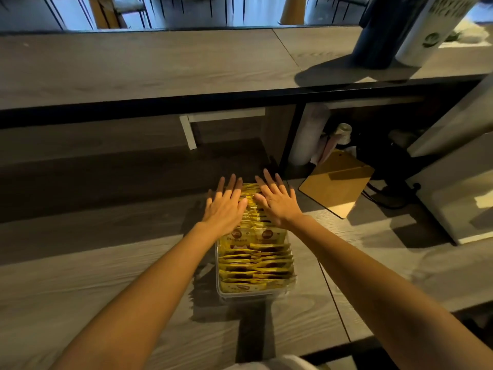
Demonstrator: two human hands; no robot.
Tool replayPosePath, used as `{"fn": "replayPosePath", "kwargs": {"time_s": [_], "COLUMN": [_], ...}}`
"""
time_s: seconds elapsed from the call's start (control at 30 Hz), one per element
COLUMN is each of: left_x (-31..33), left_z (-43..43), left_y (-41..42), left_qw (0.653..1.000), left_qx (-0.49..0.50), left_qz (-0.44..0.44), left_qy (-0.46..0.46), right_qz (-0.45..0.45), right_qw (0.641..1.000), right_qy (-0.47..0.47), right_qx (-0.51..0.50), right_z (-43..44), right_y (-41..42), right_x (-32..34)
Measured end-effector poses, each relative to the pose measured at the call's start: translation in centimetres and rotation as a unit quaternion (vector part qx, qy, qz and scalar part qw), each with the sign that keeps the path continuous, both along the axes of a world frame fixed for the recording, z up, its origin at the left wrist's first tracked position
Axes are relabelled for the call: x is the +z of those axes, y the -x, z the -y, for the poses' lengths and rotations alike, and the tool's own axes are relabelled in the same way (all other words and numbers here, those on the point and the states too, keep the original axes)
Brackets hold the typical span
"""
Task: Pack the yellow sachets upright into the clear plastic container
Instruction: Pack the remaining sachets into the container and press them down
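A clear plastic container (218, 283) stands lengthwise on the grey wooden counter, filled with several yellow sachets (256, 260) standing on edge in two rows. Some near sachets lean back. My left hand (226, 206) lies flat with straight, spread fingers on the far left part of the sachets. My right hand (277, 200) lies flat the same way on the far right part. Both palms face down and hold nothing. The far end of the container is hidden under my hands.
A brown clipboard (337, 182) lies to the right of the container. Beyond it a white roll (308, 134) and dark cables sit under a raised shelf (160, 65). A dark bottle (378, 30) and white cup (429, 28) stand on the shelf at right.
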State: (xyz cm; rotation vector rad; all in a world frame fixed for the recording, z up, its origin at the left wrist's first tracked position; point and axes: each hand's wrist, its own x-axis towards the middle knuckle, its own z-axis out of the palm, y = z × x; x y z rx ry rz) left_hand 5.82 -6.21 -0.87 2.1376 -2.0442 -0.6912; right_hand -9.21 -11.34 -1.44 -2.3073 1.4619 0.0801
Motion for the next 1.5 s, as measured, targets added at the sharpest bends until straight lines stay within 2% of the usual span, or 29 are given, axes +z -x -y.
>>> {"fn": "replayPosePath", "kwargs": {"time_s": [0.1,0.3,0.5,0.63,0.97,1.3,1.37,1.5], "left_x": [0.7,2.6,1.3,0.0,-1.1,-1.2,-1.0,-0.1], "left_z": [-0.2,-5.4,-11.3,-12.6,-8.3,-9.1,-9.6,-11.2], "left_y": [0.0,1.5,3.7,3.9,2.2,1.9,2.0,1.9], "left_qw": [1.000,0.996,1.000,0.999,0.998,0.997,0.995,0.987], "left_qx": [0.003,0.038,0.017,0.012,0.015,0.015,0.018,0.063], "left_qz": [0.003,0.011,0.011,0.035,0.043,-0.029,-0.044,-0.117], "left_qy": [0.000,0.078,0.016,0.020,0.046,0.068,0.088,0.092], "right_qz": [0.028,0.075,0.092,0.069,-0.005,0.029,0.056,0.232], "right_qw": [1.000,0.996,0.994,0.997,0.999,0.998,0.997,0.971], "right_qy": [0.005,0.050,0.050,0.034,0.051,0.054,0.050,0.043], "right_qx": [-0.006,-0.029,0.008,0.009,0.013,0.029,0.035,-0.031], "right_z": [-0.4,-4.5,-11.0,-13.3,-8.7,-9.1,-9.6,-11.2], "right_y": [0.1,2.0,3.6,3.7,2.7,3.3,3.6,5.0], "right_x": [0.5,2.2,1.6,0.0,-0.8,-0.6,-0.6,-0.7]}}
